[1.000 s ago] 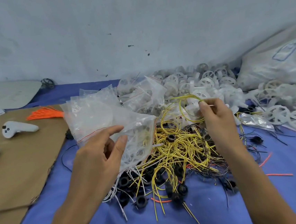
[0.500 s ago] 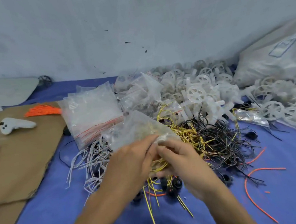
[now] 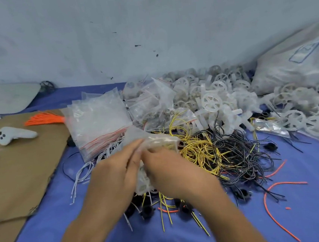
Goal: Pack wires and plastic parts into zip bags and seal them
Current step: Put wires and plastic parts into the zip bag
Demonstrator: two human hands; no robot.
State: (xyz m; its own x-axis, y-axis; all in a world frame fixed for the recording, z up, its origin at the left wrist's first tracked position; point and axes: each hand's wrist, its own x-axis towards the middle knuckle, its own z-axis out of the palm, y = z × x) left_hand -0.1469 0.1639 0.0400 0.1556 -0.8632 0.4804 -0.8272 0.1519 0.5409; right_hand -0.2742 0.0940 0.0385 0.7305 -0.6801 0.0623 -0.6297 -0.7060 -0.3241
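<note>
1. Zip bag [image 3: 154, 139]: small, clear and part-filled. It is held above the wire pile in mid-scene, between both hands. Pale plastic parts and some yellow wire show through the film.
2. Left hand [image 3: 117, 173]: its fingers close on the bag's left side, with the tips at the upper edge. Right hand [image 3: 173, 172]: its fingers curl narrowly onto the bag from the right. Blur hides the exact placing of the fingers.
3. Handling, as judged: the bag is light, and its film is thin, soft and slippery, so it crumples rather than keeps its shape. Wire ends may poke out or foul the seal. The best hold is at the two corners of the mouth, pinching along the zip strip with the contents settled below it.
4. Yellow wires [image 3: 198, 148]: springy tangled loops just right of the bag, likely to drag their neighbours when lifted. Black wires [image 3: 241, 148] lie beside them, further right. White wires [image 3: 85, 167] lie left of the hands.
5. Plastic wheels [image 3: 211, 100]: white, probably stiff and light, heaped at the back. Black parts [image 3: 148, 211]: small, lying below the hands.
6. Stack of empty bags [image 3: 98, 121]: red-striped, behind the left hand.
7. Surface: blue cloth [image 3: 306, 175]. A cardboard sheet [image 3: 23, 173] at the left carries a white controller [image 3: 14, 135]. A loose orange wire [image 3: 270, 207] lies at the right.
8. Room: a pale, scuffed wall [image 3: 145, 24] stands close behind, with a large sack [image 3: 296, 68] in the right corner.
</note>
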